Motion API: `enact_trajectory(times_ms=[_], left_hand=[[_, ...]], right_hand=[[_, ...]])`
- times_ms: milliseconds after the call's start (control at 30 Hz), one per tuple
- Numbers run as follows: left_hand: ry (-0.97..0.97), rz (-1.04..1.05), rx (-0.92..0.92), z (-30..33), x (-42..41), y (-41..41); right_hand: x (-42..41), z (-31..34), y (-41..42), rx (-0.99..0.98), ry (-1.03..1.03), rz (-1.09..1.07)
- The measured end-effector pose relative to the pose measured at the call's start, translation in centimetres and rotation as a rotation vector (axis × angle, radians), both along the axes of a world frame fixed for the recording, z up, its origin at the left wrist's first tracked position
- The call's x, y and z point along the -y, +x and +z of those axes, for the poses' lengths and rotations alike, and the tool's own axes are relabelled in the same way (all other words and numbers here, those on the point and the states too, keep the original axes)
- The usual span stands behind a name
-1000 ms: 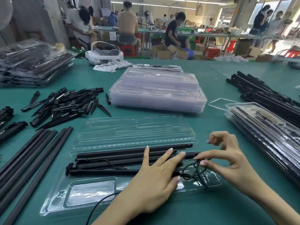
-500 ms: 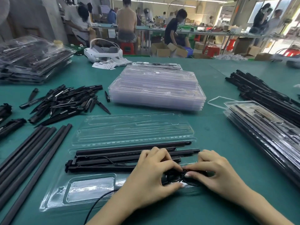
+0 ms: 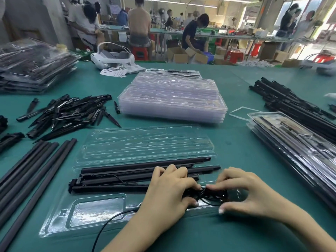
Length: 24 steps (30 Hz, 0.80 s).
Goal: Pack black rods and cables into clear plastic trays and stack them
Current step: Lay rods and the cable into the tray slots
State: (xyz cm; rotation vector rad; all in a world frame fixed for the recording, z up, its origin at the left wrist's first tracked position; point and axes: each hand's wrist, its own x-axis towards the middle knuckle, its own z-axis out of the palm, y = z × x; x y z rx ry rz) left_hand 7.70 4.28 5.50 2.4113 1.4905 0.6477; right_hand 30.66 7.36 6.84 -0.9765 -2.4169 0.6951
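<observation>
While long black rods (image 3: 145, 171) lie in the clear plastic tray (image 3: 87, 213), my left hand (image 3: 169, 193) and right hand (image 3: 249, 193) pinch the coiled black cable (image 3: 212, 196).

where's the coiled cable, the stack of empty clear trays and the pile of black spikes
coiled cable (image 3: 212, 196), head view, loops between the hands
stack of empty clear trays (image 3: 172, 99), head view, top tray's middle
pile of black spikes (image 3: 69, 113), head view, pile's middle

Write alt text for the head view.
Both hands, left hand and right hand, press a coiled black cable into an open clear plastic tray holding black rods on a green table.
</observation>
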Motion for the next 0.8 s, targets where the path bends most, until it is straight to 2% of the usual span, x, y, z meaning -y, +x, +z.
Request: enact_trajectory(times_ms=[167, 233, 400, 533, 567, 633, 700, 800], left_hand=[[-0.093, -0.03, 0.105, 0.2, 0.0, -0.3], [-0.069, -0.036, 0.091, 0.2, 0.0, -0.2], [-0.033, -0.043, 0.032, 0.3, 0.3, -0.1], [-0.063, -0.085, 0.033, 0.4, 0.1, -0.9], [-0.078, -0.092, 0.05, 0.4, 0.0, -1.0], [-0.079, -0.065, 0.098, 0.3, 0.0, -0.9], [-0.044, 0.001, 0.127, 0.3, 0.1, -0.3], [-0.014, 0.058, 0.101, 0.1, 0.2, 0.5]], right_hand=[[-0.8, -0.1, -0.1, -0.171, -0.311, -0.038], [-1.0, 0.2, -0.5, -0.158, -0.329, -0.061], [-0.7, 0.8, -1.2, -0.063, -0.231, -0.083], [-0.5, -0.2, -1.4, 0.172, 0.158, -0.094], [-0.5, -0.4, -1.5, 0.197, 0.192, -0.09], [-0.8, -0.7, -1.5, 0.182, 0.185, -0.057], [-1.1, -0.7, -1.4, 0.117, 0.093, -0.024], [-1.3, -0.5, -0.6, 0.092, -0.017, 0.059]])
